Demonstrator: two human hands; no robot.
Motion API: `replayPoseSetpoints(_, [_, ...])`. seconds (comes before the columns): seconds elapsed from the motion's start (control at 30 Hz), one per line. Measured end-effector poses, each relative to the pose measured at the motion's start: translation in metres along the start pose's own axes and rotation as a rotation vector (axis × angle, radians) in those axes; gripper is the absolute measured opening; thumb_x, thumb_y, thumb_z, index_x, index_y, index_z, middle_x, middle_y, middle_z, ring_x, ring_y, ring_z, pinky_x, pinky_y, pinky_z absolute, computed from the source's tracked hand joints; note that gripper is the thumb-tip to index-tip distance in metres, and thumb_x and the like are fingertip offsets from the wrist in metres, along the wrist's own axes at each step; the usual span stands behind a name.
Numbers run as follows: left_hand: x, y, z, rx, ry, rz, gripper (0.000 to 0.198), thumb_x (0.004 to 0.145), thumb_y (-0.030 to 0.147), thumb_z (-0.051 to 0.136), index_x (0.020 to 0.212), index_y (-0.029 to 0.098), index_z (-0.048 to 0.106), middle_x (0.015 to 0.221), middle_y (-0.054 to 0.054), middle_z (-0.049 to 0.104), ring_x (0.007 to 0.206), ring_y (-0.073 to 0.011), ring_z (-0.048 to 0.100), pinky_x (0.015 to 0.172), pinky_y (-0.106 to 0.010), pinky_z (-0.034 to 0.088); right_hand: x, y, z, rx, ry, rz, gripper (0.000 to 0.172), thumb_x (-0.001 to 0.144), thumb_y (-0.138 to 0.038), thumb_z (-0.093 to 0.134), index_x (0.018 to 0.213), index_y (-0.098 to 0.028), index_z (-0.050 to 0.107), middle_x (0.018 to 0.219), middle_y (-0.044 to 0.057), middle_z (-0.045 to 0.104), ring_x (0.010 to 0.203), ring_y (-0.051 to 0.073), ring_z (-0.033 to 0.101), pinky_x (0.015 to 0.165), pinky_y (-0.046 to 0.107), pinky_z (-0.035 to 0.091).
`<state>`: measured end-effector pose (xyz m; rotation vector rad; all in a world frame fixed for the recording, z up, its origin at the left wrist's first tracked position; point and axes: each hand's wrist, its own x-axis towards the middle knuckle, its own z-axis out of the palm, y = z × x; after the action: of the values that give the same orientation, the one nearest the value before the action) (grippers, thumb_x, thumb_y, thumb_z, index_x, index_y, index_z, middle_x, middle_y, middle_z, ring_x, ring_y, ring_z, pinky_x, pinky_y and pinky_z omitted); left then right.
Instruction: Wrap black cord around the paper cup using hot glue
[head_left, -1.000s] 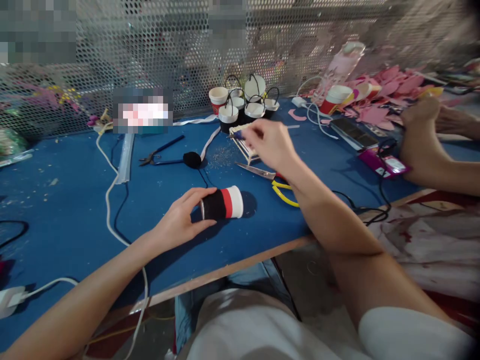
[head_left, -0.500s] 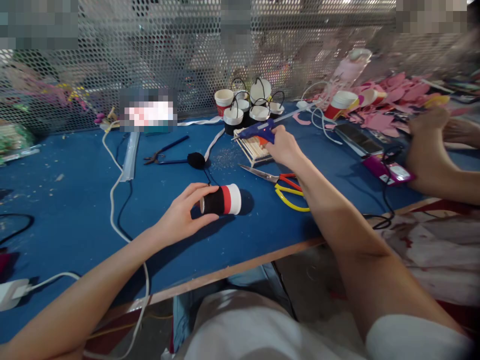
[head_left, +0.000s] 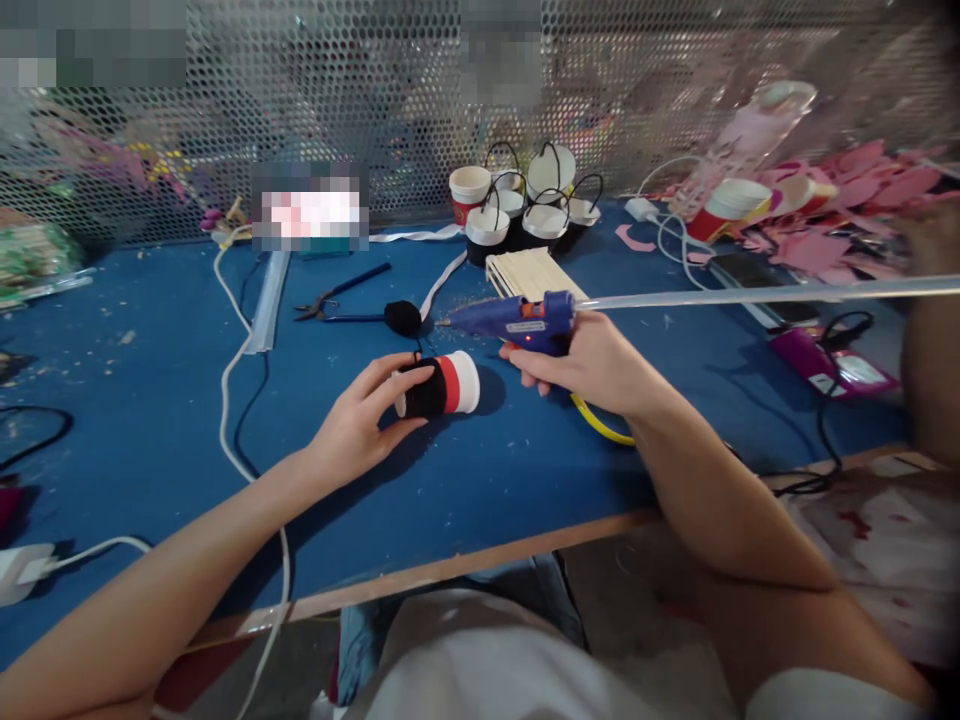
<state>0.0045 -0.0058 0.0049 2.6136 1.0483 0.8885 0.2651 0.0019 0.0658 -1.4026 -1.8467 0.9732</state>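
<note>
My left hand (head_left: pixel 375 405) grips a paper cup (head_left: pixel 451 384) lying on its side, its lower part wound in black yarn, with a red band and a white rim showing. A black yarn ball (head_left: pixel 403 317) sits just behind the cup. My right hand (head_left: pixel 592 365) is wrapped round a blue glue gun (head_left: pixel 510 318), whose nozzle points left toward the yarn ball. A long clear glue stick (head_left: pixel 750 294) sticks out of its back end. Under my right forearm, the yellow handle of the scissors (head_left: pixel 604 425) shows; the rest is hidden.
Behind the gun lies a stack of pale wooden sticks (head_left: pixel 529 268). Several black-wrapped cups (head_left: pixel 487 235) with wire loops stand by the mesh wall. Pliers (head_left: pixel 337 300) lie left of the yarn ball, and a white cable (head_left: pixel 229 400) crosses the table. Pink petals (head_left: pixel 825 250) pile up at the right.
My right hand has lifted the glue gun off the wooden sticks and brought it nearer, toward the cup. My left hand still holds the cup, tilted slightly more. The view has shifted a little.
</note>
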Motion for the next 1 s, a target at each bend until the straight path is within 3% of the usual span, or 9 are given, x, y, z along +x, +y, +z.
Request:
replayPoseSetpoints(0.27, [0.0024,-0.0024,0.0015,0.006,0.012,-0.035,0.049,0.08,0.02,0.062,0.125,0.019,0.045,0.126,-0.012,0.05,0.117,-0.0241,0.05,0.099,-0.041,0.045,-0.0047,0.0008,0.0032,-0.123,-0.02,0.087,0.029,0.073,-0.04,0.061,0.057,-0.017,0.054,0.044,-0.001,0.056,0.034,0.01,0.05,0.035,0.022,0.042])
replayPoseSetpoints(0.67, [0.0019,-0.003,0.0023,-0.001,0.031,-0.01,0.049,0.079,0.02,0.063,0.124,0.017,0.045,0.124,-0.013,0.052,0.116,-0.0228,0.051,0.099,-0.039,0.045,-0.004,-0.0027,0.0045,-0.271,-0.015,0.013,0.03,0.075,-0.036,0.06,0.052,-0.02,0.048,0.042,-0.003,0.052,0.04,0.01,0.049,0.043,0.024,0.039])
replayPoseSetpoints(1.0, [0.0008,-0.0018,0.0023,-0.072,0.046,-0.067,0.051,0.078,0.025,0.064,0.125,0.02,0.045,0.124,-0.012,0.052,0.116,-0.0238,0.051,0.098,-0.041,0.046,-0.0073,-0.0052,0.0049,-0.344,0.02,-0.048,0.02,0.074,-0.035,0.06,0.06,-0.022,0.055,0.052,0.0,0.057,0.053,0.017,0.055,0.049,0.029,0.041])
